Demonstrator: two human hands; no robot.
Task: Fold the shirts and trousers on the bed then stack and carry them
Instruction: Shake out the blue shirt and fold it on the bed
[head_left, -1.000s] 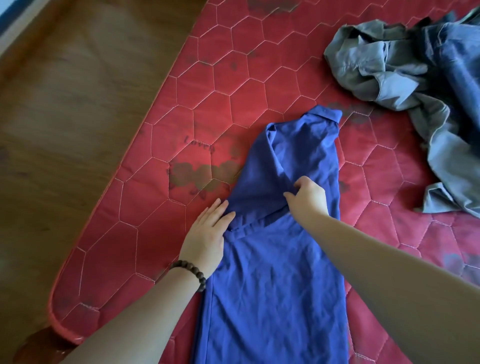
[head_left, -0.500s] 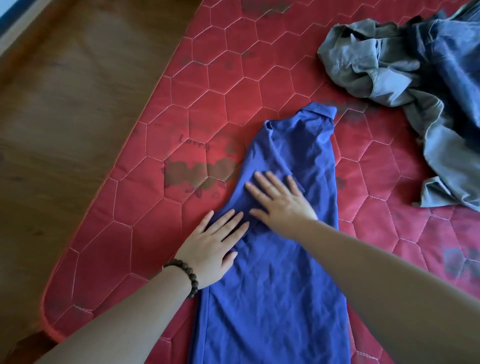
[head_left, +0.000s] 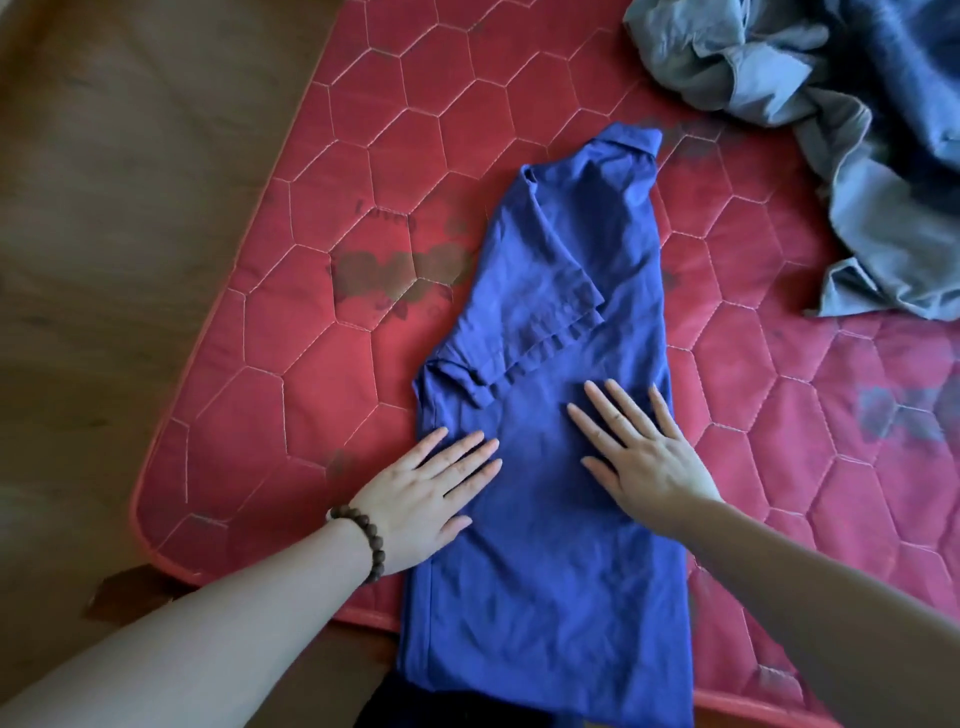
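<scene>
At 9 o'clock lies the brown floor (head_left: 104, 260), beside the red quilted mattress (head_left: 322, 364). The left hand (head_left: 426, 499), a bead bracelet (head_left: 363, 535) on its wrist, presses flat with a released grip on the blue shirt (head_left: 561, 322), lengthwise at centre. The right hand (head_left: 639, 452) presses likewise, fingers straight. At 1 o'clock sit crumpled grey clothes (head_left: 831, 130).

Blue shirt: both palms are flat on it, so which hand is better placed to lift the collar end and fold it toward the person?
Right, probably. The right hand lies further up the blue shirt, fingers pointing toward the collar. The left hand rests at the near left edge, suited to pinning.
</scene>
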